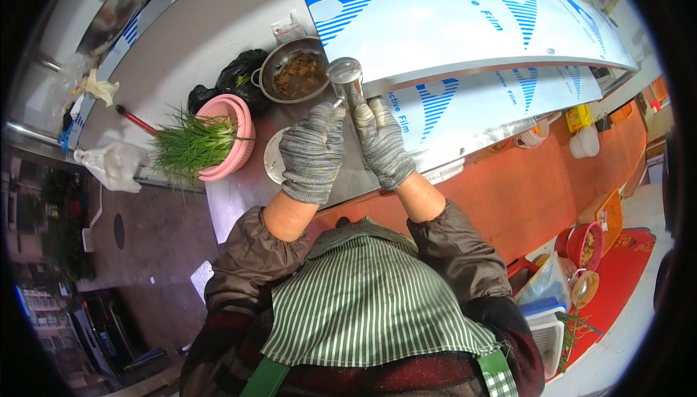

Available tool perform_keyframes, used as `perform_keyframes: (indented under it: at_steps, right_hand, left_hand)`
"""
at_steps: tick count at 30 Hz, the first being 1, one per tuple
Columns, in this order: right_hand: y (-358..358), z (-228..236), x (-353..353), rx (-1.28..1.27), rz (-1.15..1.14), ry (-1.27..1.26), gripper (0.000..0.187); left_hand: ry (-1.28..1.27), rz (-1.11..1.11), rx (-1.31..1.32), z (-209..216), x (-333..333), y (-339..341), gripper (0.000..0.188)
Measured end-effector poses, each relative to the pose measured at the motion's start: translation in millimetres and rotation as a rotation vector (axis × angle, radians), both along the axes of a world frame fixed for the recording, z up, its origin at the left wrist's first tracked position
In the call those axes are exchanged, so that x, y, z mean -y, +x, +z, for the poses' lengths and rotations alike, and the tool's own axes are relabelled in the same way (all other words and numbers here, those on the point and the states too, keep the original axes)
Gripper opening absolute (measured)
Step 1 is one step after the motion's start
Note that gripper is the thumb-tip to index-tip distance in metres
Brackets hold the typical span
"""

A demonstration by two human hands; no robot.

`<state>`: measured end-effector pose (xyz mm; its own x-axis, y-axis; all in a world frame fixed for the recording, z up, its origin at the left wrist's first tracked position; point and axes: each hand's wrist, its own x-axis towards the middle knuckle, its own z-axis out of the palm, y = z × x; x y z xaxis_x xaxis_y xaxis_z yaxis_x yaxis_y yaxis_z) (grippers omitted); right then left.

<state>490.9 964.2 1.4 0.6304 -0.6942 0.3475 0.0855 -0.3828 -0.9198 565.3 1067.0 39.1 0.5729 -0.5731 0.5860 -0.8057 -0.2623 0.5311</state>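
Observation:
Both my hands wear grey knitted gloves and meet at a shiny metal post (356, 92) with a round silver cap (344, 70), at the near corner of a steel unit (465, 16) covered in blue-and-white film. My left hand (312, 154) is closed, its fingertips pinching a small metal rod (339, 101) beside the post. The rod's other end and exact kind are hard to make out. My right hand (382, 143) holds the right side of the post, fingers pointing away from me. A pale plate (274, 159) is partly covered by my left hand.
Beyond my left hand sits a metal pot (265, 81) with brown food. Left of it are a black plastic bag (243, 67) and pink baskets (243, 139) with green chives (190, 144). A reddish-brown board (501, 194) lies to the right, with tubs (581, 246) beyond.

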Motion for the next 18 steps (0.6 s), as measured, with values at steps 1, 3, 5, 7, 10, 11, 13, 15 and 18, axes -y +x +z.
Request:
perform_keyframes:
  at_steps: [1,3,5,7,10,11,13,15,18]
  right_hand:
    - [0,-1,0,-0.024,0.002,-0.002,0.038]
    - [1,-3,1,-0.099,-0.001,0.016,0.038]
    - [2,-3,1,-0.049,-0.004,0.012,0.039]
    - [1,-2,1,-0.040,-0.010,-0.001,0.039]
    - [-1,0,1,-0.043,-0.008,-0.050,0.039]
    - [-2,1,1,-0.041,-0.006,-0.058,0.040]
    - [-3,1,2,-0.043,0.008,-0.063,0.040]
    - [-2,0,3,-0.051,0.028,-0.061,0.041]
    - [0,-4,5,-0.059,0.043,-0.059,0.042]
  left_hand:
    - [-0.012,0.009,-0.019,-2,1,-1,0.015]
    - [-0.039,0.029,-0.055,-5,1,-3,0.016]
    - [-0.089,-0.001,-0.253,-6,1,-5,0.016]
    - [-0.106,-0.022,-0.349,-6,1,-7,0.017]
    - [-0.068,-0.037,-0.337,-6,-1,-6,0.017]
    - [-0.049,-0.040,-0.331,-5,-1,-5,0.017]
    - [-0.015,-0.060,-0.322,-5,-2,-2,0.016]
    - [0.049,-0.084,-0.294,-4,-2,5,0.015]
    - [0.162,-0.123,-0.027,2,-4,14,0.015]
